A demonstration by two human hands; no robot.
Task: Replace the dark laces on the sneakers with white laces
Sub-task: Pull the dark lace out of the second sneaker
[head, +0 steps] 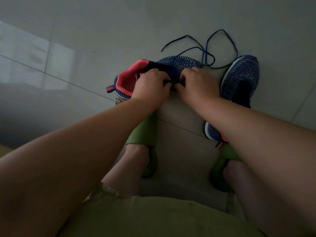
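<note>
Sneaker (153,71) in hand — blue knit with a coral lining — lies tilted on its side on the tiled floor (85,40), heel collar toward the left, toe toward the upper right. The left hand (151,86) has its fingers curled at the eyelet zone, apparently pinching the lace or the eyelet edge; the exact contact is hidden by the knuckles. The right hand (196,86) mirrors it just beside, fingers curled and pinching at the same spot. The dark lace (207,48) trails loose in loops on the floor beyond the toe, so unlacing appears well advanced.

Recommended procedure: steady the upper with the left hand close to the eyelet being cleared, and draw the lace out with the right in short pulls along the eyelet axis — sideways tugs risk snagging the knit. Keep the freed length clear of the loops already on the floor.

The second sneaker (239,82) stands to the right, apparently without a lace. No white laces are in view.
</note>
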